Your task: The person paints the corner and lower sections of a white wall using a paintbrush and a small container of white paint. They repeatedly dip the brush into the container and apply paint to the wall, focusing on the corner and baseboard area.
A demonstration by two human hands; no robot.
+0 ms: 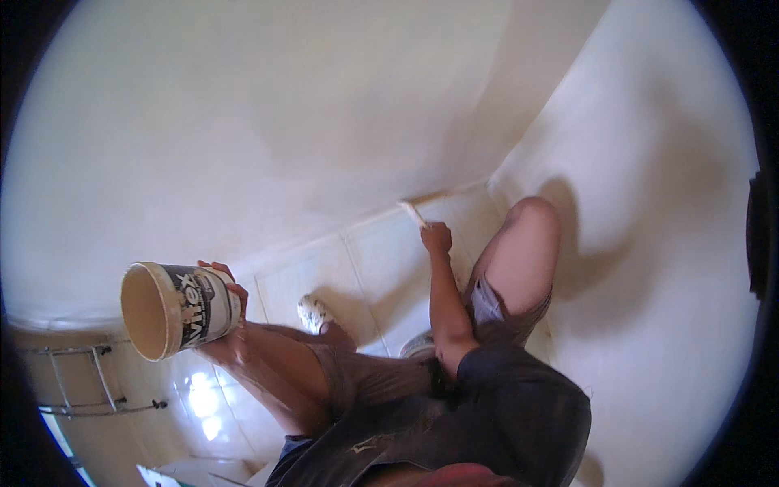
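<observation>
My left hand (pixel 238 294) holds a paint bucket (pixel 168 312) tilted at the left, fingers wrapped round its lower end. The bucket is cream with a dark and white label, and its open mouth faces left. Low at the wall's foot, near the corner, my right hand (pixel 436 238) is closed round a paintbrush (pixel 414 214) with a pale handle. The brush's tip meets the line where the wall (pixel 308 122) joins the tiled floor (pixel 357 280). How much paint the bucket holds cannot be made out.
A second pale wall (pixel 665 268) rises on the right, meeting the first in a corner. My bent knee (pixel 531 223) is close to it. A spotted shoe (pixel 313 315) is on the floor tiles. At the far left is a ladder (pixel 83 381).
</observation>
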